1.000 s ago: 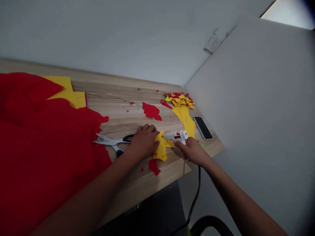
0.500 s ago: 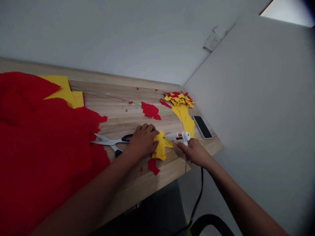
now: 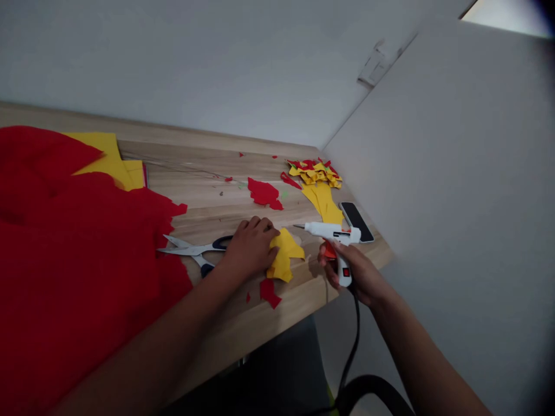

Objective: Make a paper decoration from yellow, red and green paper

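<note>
My right hand is closed around the grip of a white hot glue gun, a finger by its orange trigger. The gun's thin metal nozzle points left, just above a cut yellow felt-like piece and apart from it. My left hand grips that piece's left edge between thumb and fingers, pressed to the wooden table. Scissors with dark handles lie spread beside the left wrist, blade tips against a large red cloth. A small red scrap rests below the yellow piece.
Red and yellow cut shapes are heaped at the back right, near yellow strips and a phone. Another red scrap lies mid-table. Yellow sheets sit at the left. The gun's black cord hangs over the table edge.
The glue gun has lifted away from the yellow piece and turned, so its side and grip now show. My left hand has stayed on the piece.
</note>
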The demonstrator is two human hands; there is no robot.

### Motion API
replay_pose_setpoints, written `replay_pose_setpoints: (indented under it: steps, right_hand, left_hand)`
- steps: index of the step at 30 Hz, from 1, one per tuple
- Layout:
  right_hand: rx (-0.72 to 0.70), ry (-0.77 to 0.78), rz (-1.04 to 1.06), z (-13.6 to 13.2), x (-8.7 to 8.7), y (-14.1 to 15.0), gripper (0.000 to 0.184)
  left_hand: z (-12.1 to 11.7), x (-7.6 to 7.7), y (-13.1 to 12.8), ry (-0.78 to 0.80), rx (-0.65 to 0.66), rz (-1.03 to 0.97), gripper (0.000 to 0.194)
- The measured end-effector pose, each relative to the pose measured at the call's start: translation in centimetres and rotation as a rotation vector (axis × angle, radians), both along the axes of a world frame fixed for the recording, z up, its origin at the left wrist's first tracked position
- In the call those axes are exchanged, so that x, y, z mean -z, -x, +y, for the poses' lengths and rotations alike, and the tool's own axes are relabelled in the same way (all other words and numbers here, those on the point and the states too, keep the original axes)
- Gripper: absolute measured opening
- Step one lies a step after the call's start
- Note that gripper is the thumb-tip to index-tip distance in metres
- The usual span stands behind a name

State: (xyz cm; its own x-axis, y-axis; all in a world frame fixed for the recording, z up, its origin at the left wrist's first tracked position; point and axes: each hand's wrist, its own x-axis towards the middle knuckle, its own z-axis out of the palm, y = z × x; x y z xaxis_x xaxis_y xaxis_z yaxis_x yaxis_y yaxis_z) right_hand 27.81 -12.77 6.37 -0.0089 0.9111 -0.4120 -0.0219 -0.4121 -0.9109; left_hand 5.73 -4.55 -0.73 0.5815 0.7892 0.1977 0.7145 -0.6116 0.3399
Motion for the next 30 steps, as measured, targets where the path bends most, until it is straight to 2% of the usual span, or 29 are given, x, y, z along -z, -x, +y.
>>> replay_pose_setpoints:
  steps: [3, 6, 10, 16, 22, 25, 28, 30]
  right_hand:
    - [0.043, 0.031, 0.257, -0.9, 0.6, 0.1, 0.029]
    - [0.065, 0.015, 0.392, -1.8, 1.1, 0.2, 0.044]
    - [0.078, -0.024, 0.444, -2.6, 1.4, 0.4, 0.066]
    - [0.096, -0.042, 0.412, -2.9, 1.5, 1.1, 0.073]
    - [0.030, -0.066, 0.352, -3.2, 1.8, 1.8, 0.054]
    - [0.040, -0.064, 0.312, -3.2, 1.8, 1.9, 0.045]
    - [0.128, -0.085, 0.185, -2.8, 1.7, 1.7, 0.033]
    - [0.170, -0.109, -0.026, -2.3, 1.6, 1.3, 0.038]
  left_hand:
    - [0.0, 0.0, 0.0, 0.001, -0.001, 0.013, 0.032]
    - [0.0, 0.0, 0.0, 0.008, -0.001, 0.015, 0.032]
    - [0.0, 0.1, 0.0, 0.005, 0.003, 0.004, 0.032]
    - [0.0, 0.0, 0.0, 0.023, -0.004, 0.008, 0.032]
    - [0.0, 0.1, 0.0, 0.018, -0.004, 0.004, 0.032]
    - [0.0, 0.0, 0.0, 0.027, -0.003, 0.002, 0.032]
    - [0.0, 0.0, 0.0, 0.031, -0.003, 0.002, 0.033]
    - [0.0, -0.1, 0.1, 0.033, 0.000, 0.013, 0.033]
